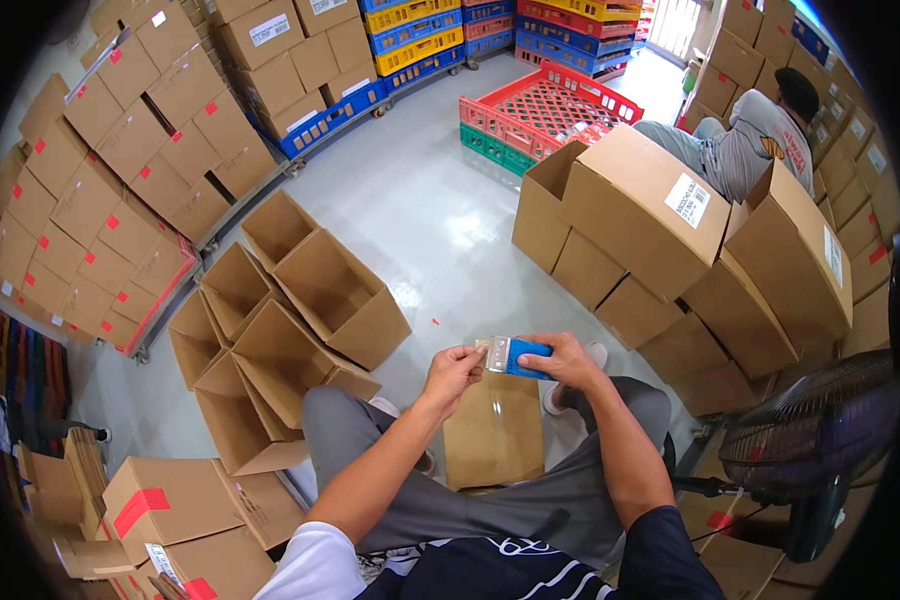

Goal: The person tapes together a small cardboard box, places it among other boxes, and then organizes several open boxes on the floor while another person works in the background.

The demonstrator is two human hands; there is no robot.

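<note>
My right hand grips a blue packing tape dispenser with a metal front plate. At its metal end, the thumb and fingertips of my left hand pinch the free end of a strip of clear tape. Both hands hover over the far end of a cardboard box, which sits between my knees. Its top faces up, with a shiny strip of tape along the middle. How far the strip is drawn out is too small to tell.
Open cardboard boxes stand on the floor to my left. Stacked cartons rise on my right, with a seated person behind them. A black fan is close by my right arm. Red and green crates lie ahead.
</note>
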